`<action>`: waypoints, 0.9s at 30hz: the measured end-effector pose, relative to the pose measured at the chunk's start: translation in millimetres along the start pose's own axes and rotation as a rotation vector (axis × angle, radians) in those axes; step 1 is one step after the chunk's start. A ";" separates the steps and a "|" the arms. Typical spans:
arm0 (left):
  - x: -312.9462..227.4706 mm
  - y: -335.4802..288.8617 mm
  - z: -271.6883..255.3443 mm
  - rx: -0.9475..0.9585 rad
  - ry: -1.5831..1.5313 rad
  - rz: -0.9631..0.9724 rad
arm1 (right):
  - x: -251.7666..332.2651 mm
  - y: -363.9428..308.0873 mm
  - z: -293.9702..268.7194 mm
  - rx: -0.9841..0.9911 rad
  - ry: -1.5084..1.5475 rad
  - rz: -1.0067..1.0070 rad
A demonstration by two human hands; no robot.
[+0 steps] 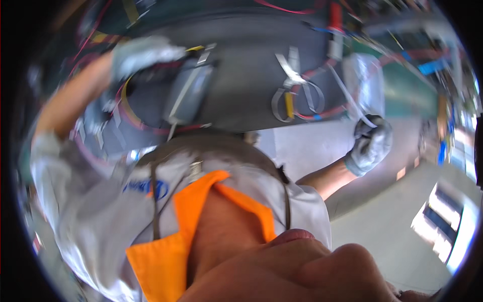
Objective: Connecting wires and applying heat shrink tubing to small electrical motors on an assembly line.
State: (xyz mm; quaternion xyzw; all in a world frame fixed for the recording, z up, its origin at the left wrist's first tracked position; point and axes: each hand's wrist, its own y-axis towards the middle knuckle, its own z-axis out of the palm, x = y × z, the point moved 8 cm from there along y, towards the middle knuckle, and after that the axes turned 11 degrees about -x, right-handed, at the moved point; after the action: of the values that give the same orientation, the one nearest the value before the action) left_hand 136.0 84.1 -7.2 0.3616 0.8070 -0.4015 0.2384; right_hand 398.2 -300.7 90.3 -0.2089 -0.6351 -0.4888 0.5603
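Observation:
My left hand [143,56], in a pale work glove, reaches over the left part of the dark work surface [241,60]. Its fingertips are beside a short yellow piece [195,48]; motion smears the fingers, so I cannot tell whether they grip it. Just below lies a grey, clear-looking packet [188,95] with a pale strip across it. At the right, my right hand [371,147], gloved with dark fingertips, is closed on the end of a white flat strap [348,93]. That strap slants up and left toward a red cable near the surface's right side.
Looped white straps [296,80] with a yellow tag lie at the middle right. A clear plastic-wrapped bundle [366,83] is above my right hand. A red-handled tool [335,22] stands at the far edge. Red and yellow cables [133,110] curve across the left.

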 end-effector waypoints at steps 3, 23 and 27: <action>-5.1 -9.7 -11.2 0.058 0.048 -0.168 | -47.4 -24.9 148.8 0.406 0.027 0.178; 13.6 -3.0 41.8 -0.479 -0.776 -0.014 | -130.8 -58.5 275.9 0.273 0.513 0.723; 10.5 -3.4 49.4 -0.508 -0.810 -0.002 | -133.1 -52.7 274.8 0.325 0.434 0.704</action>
State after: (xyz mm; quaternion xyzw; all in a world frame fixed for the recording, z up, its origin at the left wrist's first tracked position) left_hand 131.4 46.3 -40.5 0.1054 0.7221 -0.3003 0.6142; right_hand 253.8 -51.0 -23.0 -0.2143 -0.4614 -0.1946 0.8387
